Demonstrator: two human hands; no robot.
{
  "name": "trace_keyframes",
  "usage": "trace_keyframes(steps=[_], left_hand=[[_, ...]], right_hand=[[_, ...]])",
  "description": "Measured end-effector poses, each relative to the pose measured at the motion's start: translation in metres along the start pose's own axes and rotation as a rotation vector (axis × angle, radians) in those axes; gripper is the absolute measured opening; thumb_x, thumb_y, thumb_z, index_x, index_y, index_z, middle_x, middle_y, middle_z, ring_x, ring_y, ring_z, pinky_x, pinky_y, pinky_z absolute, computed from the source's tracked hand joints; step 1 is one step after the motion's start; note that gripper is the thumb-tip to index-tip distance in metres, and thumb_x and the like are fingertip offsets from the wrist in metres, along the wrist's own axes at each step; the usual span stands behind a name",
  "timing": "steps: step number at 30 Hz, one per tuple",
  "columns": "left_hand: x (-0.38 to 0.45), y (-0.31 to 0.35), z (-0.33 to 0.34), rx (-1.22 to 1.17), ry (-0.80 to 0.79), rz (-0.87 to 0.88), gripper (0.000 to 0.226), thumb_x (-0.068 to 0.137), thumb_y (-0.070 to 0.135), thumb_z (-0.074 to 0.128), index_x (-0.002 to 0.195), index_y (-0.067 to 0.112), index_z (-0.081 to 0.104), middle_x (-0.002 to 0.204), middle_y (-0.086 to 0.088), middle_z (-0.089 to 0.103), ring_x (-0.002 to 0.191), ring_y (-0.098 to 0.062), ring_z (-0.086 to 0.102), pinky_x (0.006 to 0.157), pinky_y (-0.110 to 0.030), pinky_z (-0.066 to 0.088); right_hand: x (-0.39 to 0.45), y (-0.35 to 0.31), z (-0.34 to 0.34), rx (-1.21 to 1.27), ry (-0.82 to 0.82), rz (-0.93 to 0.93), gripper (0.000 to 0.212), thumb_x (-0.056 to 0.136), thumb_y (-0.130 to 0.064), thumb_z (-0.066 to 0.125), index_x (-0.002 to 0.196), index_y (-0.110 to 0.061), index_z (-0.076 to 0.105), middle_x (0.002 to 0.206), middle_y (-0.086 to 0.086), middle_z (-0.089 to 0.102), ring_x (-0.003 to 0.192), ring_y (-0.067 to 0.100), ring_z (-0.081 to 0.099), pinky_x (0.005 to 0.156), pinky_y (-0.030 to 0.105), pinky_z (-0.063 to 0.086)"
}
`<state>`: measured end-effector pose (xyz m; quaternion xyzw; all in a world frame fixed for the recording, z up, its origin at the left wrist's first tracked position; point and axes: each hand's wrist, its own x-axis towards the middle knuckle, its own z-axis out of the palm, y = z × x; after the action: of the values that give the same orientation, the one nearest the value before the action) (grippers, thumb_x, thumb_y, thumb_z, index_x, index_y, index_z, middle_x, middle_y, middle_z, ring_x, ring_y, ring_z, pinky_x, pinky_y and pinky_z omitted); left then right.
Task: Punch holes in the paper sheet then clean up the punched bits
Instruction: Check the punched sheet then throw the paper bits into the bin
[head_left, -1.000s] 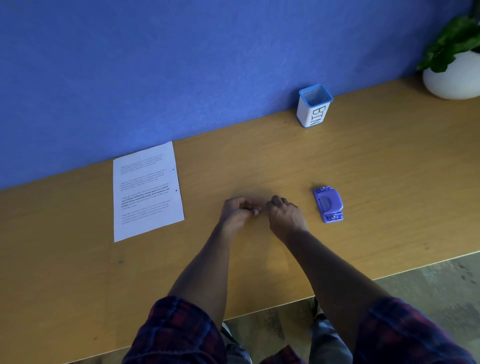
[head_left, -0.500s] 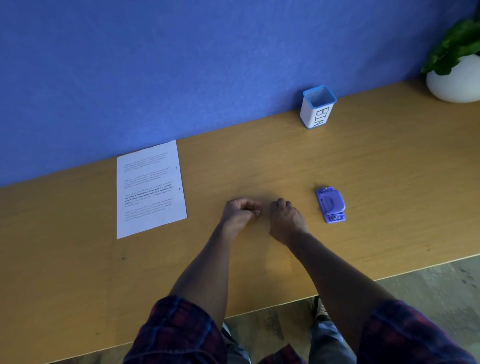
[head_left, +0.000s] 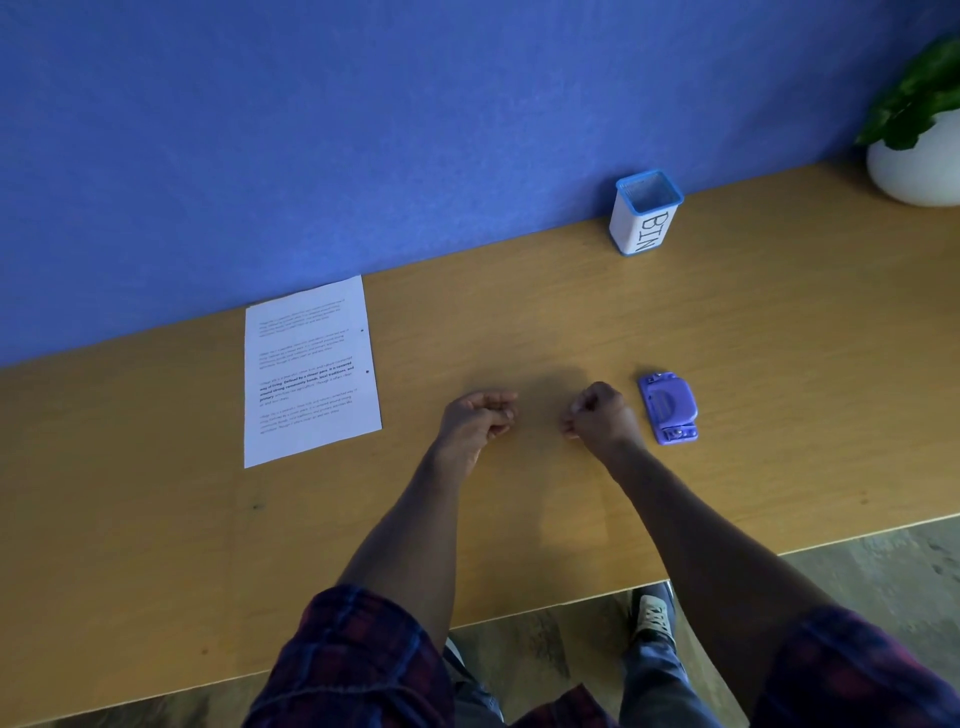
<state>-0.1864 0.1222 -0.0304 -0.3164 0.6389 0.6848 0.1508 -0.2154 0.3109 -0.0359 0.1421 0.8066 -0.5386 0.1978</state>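
Counting it off: one paper sheet (head_left: 310, 371), one hole punch (head_left: 668, 408), one bin (head_left: 647, 212), one potted plant (head_left: 918, 124) and two hands on the wooden desk (head_left: 156, 545). The sheet lies flat at the left, its top edge against the blue wall (head_left: 363, 130), and two small dark holes show near its right edge. It carries printed paragraphs, one part in bold, but the words are too small to read. The white bin with the blue rim stands upright against the wall, and there's the only legible writing: "BIN" in black, running sideways down its face. The purple punch lies just beside the right hand (head_left: 600, 415), apart from it. That hand is curled, fingertips pinched together; whether a punched bit sits between them cannot be told. The left hand (head_left: 475, 418) is also curled, fingers drawn in toward the thumb, contents unclear. The two hands sit apart, between sheet and punch. Plaid sleeves (head_left: 358, 660) are rolled at the elbows.
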Motion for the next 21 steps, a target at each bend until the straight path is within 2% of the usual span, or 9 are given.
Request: trace_keyframes(steps=[3,5,7,10,12,14,16,18,21], left_hand=[[0.001,0.009,-0.008,0.013,-0.003,0.006,0.028,0.087,-0.016,0.063,0.097,0.006,0.077,0.075,-0.004,0.072,0.075,-0.014,0.069,0.069,-0.018,0.059],[0.002,0.022,-0.013,0.036,0.002,0.039,0.026,0.087,-0.015,0.064,0.106,-0.001,0.075,0.081,-0.007,0.071,0.078,-0.015,0.068,0.075,-0.022,0.058],[0.002,0.042,-0.016,0.045,0.011,0.084,0.03,0.087,-0.016,0.065,0.115,-0.006,0.071,0.085,-0.008,0.07,0.08,-0.016,0.067,0.079,-0.025,0.056],[0.003,0.072,-0.017,0.071,0.008,0.166,0.031,0.087,-0.015,0.066,0.117,-0.008,0.07,0.085,-0.009,0.07,0.079,-0.015,0.067,0.078,-0.025,0.053],[0.003,0.089,-0.013,0.091,-0.003,0.207,0.03,0.087,-0.014,0.068,0.116,-0.007,0.071,0.086,-0.008,0.071,0.08,-0.015,0.068,0.08,-0.026,0.053],[0.005,0.103,-0.005,0.109,-0.013,0.244,0.029,0.087,-0.012,0.069,0.115,-0.007,0.072,0.086,-0.006,0.072,0.08,-0.013,0.069,0.082,-0.025,0.055],[0.009,0.116,0.006,0.108,-0.036,0.28,0.026,0.088,-0.012,0.068,0.114,-0.008,0.071,0.085,-0.006,0.072,0.079,-0.011,0.069,0.08,-0.023,0.058],[0.016,0.128,0.021,0.095,-0.07,0.322,0.023,0.089,-0.012,0.067,0.111,-0.009,0.07,0.084,-0.006,0.07,0.074,-0.009,0.069,0.072,-0.018,0.06],[0.027,0.148,0.047,0.103,-0.094,0.385,0.016,0.091,-0.011,0.065,0.094,0.002,0.072,0.082,-0.005,0.068,0.066,-0.005,0.068,0.068,-0.017,0.059]], right_hand=[[-0.002,0.0,-0.001,0.079,-0.02,-0.014,0.016,0.074,0.002,0.054,0.071,-0.012,0.062,0.079,0.017,0.075,0.081,0.037,0.074,0.081,0.056,0.062],[-0.004,-0.003,-0.002,0.103,-0.039,-0.054,0.015,0.074,0.003,0.063,0.071,-0.011,0.065,0.082,0.023,0.076,0.077,0.035,0.075,0.081,0.052,0.063],[-0.004,-0.011,-0.003,0.134,-0.053,-0.107,0.015,0.074,0.004,0.067,0.074,-0.011,0.066,0.08,0.021,0.076,0.075,0.035,0.073,0.08,0.047,0.059],[0.0,-0.027,-0.004,0.279,-0.102,-0.165,0.02,0.083,0.016,0.064,0.084,-0.004,0.066,0.074,0.016,0.07,0.066,0.023,0.068,0.074,0.037,0.057],[0.005,-0.04,-0.006,0.361,-0.131,-0.202,0.016,0.086,0.015,0.066,0.093,0.001,0.068,0.074,0.013,0.07,0.062,0.014,0.069,0.071,0.026,0.06],[0.012,-0.056,-0.012,0.428,-0.14,-0.235,0.015,0.087,0.011,0.069,0.102,0.007,0.069,0.075,0.012,0.072,0.062,0.01,0.072,0.07,0.021,0.061],[0.019,-0.073,-0.021,0.463,-0.134,-0.274,0.02,0.087,0.009,0.07,0.107,0.013,0.068,0.078,0.015,0.072,0.064,0.011,0.073,0.074,0.021,0.062],[0.027,-0.09,-0.033,0.477,-0.127,-0.317,0.021,0.088,0.008,0.07,0.108,0.017,0.066,0.082,0.019,0.071,0.067,0.014,0.073,0.078,0.025,0.062],[0.042,-0.112,-0.054,0.474,-0.089,-0.349,0.014,0.091,0.009,0.067,0.103,0.015,0.066,0.082,0.02,0.069,0.068,0.017,0.073,0.075,0.025,0.063]])
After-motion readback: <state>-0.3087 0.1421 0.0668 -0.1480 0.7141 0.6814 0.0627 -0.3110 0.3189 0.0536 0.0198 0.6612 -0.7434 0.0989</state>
